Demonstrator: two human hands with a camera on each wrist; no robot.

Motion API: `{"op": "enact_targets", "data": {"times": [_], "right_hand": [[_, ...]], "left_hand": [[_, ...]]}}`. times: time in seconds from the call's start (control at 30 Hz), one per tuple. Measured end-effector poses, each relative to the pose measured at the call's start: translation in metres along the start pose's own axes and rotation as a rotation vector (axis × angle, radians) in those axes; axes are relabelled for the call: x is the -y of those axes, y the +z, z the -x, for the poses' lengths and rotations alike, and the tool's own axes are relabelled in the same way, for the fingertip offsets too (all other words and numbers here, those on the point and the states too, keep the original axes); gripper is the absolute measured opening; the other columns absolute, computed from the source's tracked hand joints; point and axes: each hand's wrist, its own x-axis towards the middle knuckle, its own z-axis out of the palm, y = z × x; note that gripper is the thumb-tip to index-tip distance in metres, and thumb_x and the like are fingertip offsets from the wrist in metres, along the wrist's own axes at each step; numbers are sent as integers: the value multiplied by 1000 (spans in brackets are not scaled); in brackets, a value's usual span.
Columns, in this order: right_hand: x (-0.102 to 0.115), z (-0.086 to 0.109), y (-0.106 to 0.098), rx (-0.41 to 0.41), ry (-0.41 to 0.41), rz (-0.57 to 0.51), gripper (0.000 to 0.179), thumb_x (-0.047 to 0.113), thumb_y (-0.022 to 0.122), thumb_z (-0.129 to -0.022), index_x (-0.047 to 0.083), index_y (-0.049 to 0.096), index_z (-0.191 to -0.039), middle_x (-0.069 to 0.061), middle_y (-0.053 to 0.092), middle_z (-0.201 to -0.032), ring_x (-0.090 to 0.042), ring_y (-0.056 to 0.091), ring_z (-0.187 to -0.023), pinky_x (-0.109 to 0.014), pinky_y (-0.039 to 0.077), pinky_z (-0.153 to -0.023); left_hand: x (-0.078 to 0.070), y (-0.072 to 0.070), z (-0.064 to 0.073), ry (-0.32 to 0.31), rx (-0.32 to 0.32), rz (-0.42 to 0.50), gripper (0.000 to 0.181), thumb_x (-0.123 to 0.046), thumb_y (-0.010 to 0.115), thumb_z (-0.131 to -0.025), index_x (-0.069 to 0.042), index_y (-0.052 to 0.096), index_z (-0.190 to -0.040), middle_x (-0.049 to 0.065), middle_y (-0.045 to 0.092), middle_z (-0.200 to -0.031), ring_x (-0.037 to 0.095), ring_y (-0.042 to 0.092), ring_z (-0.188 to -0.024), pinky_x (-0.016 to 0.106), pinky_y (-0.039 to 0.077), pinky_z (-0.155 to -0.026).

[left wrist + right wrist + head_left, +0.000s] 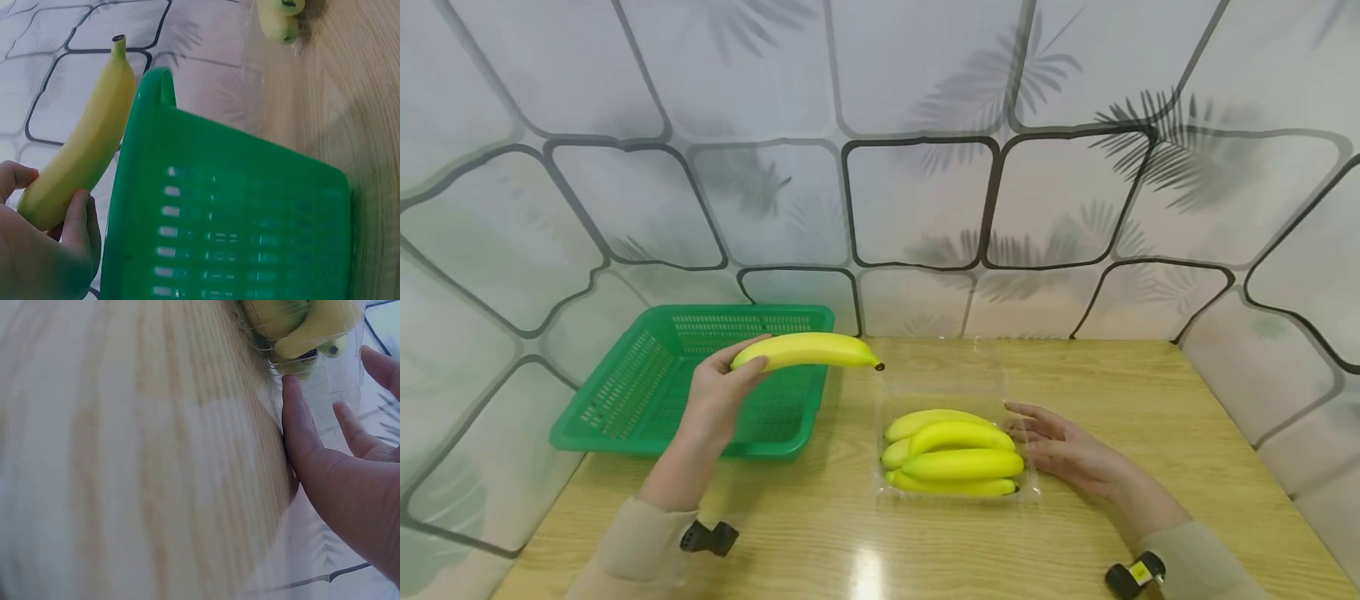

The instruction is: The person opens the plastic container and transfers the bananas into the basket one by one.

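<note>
My left hand (718,387) pinches a yellow banana (808,350) by one end, its dark-tipped stem pointing right. The banana is raised over the right side of a green plastic basket (820,408); in the left wrist view the thumb and fingers grip the greenish end of it. Several more bananas (962,464) lie piled in a clear plastic container (883,493) on the table, its transparent lid (943,367) folded back behind. Beside the container's right wall is my right hand (1067,450), fingers extended, fingertips right at the plastic.
The wooden table (1120,375) backs onto a wall (917,208) with a stone-and-leaf pattern, which also closes in both sides. The basket's slotted wall (231,219) stands close beside the left hand. A wrist camera (1135,575) is strapped to the right sleeve.
</note>
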Motion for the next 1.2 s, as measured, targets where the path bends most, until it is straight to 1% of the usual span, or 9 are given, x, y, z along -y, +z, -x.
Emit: {"op": "enact_targets", "data": {"times": [0.1, 0.27, 0.37, 0.53, 0.67, 0.9, 1.0, 1.1, 1.2], "right_hand": [[0, 0, 0, 2, 3, -1, 62, 12, 45, -114, 28, 25, -170, -34, 12, -171, 2, 52, -135, -23, 52, -110], [1, -1, 0, 0, 6, -6, 62, 12, 45, -114, 28, 25, -170, -36, 12, -170, 0, 52, -135, -24, 52, -110], [1, -1, 0, 0, 3, -7, 61, 12, 45, -114, 28, 25, -170, -35, 13, -169, -1, 52, -135, -24, 52, -110], [0, -1, 0, 5, -2, 2, 61, 12, 45, -114, 28, 25, -170, -35, 13, -170, 0, 52, -136, -24, 52, -110], [0, -1, -1, 7, -4, 4, 61, 12, 45, -114, 28, 25, -170, -34, 15, -169, 0, 52, -135, -24, 52, -110], [-1, -1, -1, 14, -11, -12, 61, 11, 45, -114, 28, 26, -170, -22, 28, -168, -1, 52, -136, -25, 52, -111], [-1, -1, -1, 16, -12, -17, 61, 11, 44, -114, 28, 25, -170, -27, 23, -169, -1, 52, -136, -25, 52, -111], [0, -2, 0, 17, -11, -17, 61, 12, 44, -114, 28, 25, -170, -36, 12, -169, 0, 52, -136, -25, 52, -111], [0, -2, 0, 15, -12, -10, 62, 12, 44, -114, 27, 24, -170, -39, 7, -169, 0, 52, -136, -25, 52, -111]], "left_hand": [[1, -8, -1, 2, -25, 25, 46, -9, 63, -107, -4, 56, -152, -6, 55, -135, -4, 64, -111, 14, 55, -105], [4, -21, -1, 10, -53, 74, 26, -9, 65, -106, -31, 75, -117, -8, 55, -129, -3, 64, -111, 14, 56, -103], [6, -30, -1, -2, -68, 89, 29, -9, 64, -106, -35, 75, -106, -9, 53, -130, -4, 64, -111, 13, 56, -101], [10, -43, -3, -34, -104, 94, 26, -9, 64, -106, -31, 76, -114, -10, 50, -132, -4, 62, -112, 12, 56, -101], [13, -51, -5, -55, -127, 53, 26, -11, 66, -105, -29, 73, -122, -11, 50, -131, -6, 62, -109, 12, 55, -102], [15, -63, -6, -93, -151, 21, 26, -15, 69, -104, -40, 75, -101, -12, 48, -129, -7, 62, -106, 9, 54, -99], [15, -68, -7, -103, -172, 18, 25, -15, 70, -104, -39, 75, -99, -13, 48, -129, -9, 64, -102, 8, 55, -97], [16, -72, -10, -112, -184, 18, 22, -14, 70, -104, -34, 75, -112, -15, 49, -128, -11, 65, -100, 8, 55, -97], [17, -75, -12, -114, -189, -8, 36, -15, 71, -103, -24, 67, -138, -17, 52, -127, -11, 62, -101, 8, 54, -98]]}}
